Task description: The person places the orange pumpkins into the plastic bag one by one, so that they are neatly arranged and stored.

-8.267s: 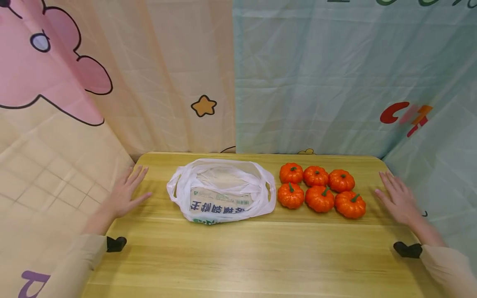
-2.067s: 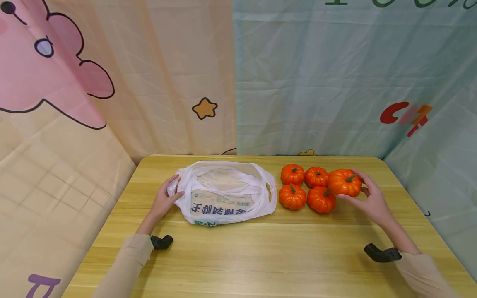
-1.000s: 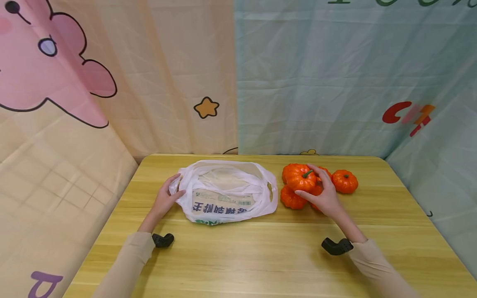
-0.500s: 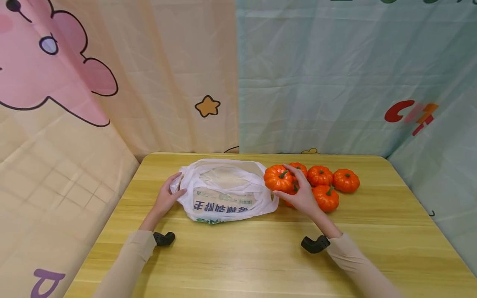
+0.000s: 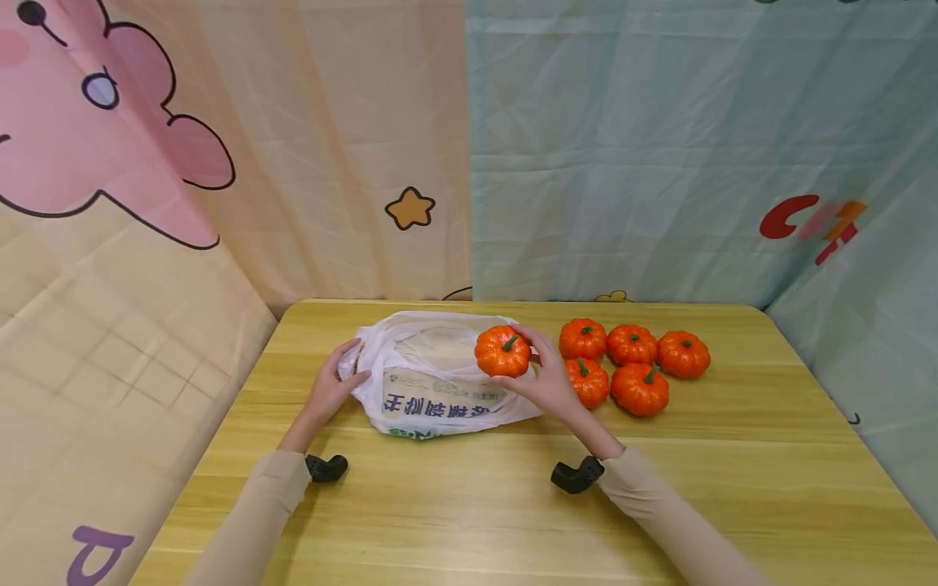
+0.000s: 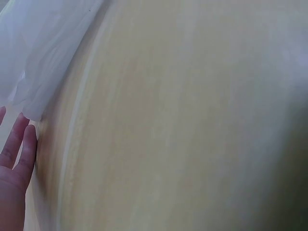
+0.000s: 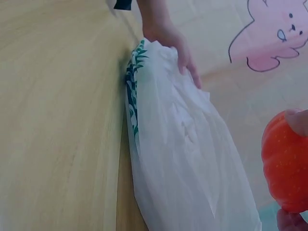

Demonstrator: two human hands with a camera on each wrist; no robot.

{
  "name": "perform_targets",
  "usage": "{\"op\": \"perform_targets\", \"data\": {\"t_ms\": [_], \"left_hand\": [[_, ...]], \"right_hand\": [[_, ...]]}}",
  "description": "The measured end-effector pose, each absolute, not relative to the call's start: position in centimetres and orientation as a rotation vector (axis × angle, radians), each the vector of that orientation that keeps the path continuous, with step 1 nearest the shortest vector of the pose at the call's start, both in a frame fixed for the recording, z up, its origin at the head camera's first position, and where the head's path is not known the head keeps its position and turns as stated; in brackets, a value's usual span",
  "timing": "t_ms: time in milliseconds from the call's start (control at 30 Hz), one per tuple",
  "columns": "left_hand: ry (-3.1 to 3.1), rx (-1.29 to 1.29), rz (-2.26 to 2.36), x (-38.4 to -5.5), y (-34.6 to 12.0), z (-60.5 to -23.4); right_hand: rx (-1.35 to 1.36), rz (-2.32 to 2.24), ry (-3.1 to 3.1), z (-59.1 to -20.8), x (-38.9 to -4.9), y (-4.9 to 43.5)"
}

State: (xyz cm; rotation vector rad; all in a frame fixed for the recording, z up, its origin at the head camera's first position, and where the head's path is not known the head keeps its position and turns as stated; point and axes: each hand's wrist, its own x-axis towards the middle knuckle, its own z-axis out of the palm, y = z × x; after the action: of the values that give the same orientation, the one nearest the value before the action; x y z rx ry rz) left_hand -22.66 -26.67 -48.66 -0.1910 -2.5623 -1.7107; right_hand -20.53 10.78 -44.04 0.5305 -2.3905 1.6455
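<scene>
A white plastic bag [image 5: 410,422] with printed lettering lies on the table with its mouth spread open. My left hand [image 5: 331,389] holds the bag's left handle, thumb on the near side and fingers behind it. Over the right part of the bag's mouth, my right hand [image 5: 545,381] grips a small orange pumpkin [image 5: 498,354] with a green stem between thumb and fingers. In the right wrist view, the pumpkin [image 7: 284,168] shows at the right edge, beside the bag's white side [image 7: 183,149]. The left wrist view catches only part of my left hand [image 6: 14,173] at the bag's edge.
Several more orange pumpkins [image 5: 641,389] stand in two rows on the wooden table [image 5: 469,505], right of the bag. A printed curtain [image 5: 623,163] hangs behind the table and along both sides. Black wrist mounts [image 5: 576,475] stick out from the sleeves.
My right hand has lifted a pumpkin from the front right of the group and carried it left, over the bag. My left hand has come from the table's side to the bag handle.
</scene>
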Motion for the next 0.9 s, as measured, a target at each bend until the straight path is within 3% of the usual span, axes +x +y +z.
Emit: {"op": "perform_targets", "data": {"t_ms": [900], "left_hand": [[-2.58,-0.189,-1.687,-22.6,-26.7,-48.5]], "right_hand": [[0.57,1.773,-2.479,-44.3,-23.0,1.6]]}}
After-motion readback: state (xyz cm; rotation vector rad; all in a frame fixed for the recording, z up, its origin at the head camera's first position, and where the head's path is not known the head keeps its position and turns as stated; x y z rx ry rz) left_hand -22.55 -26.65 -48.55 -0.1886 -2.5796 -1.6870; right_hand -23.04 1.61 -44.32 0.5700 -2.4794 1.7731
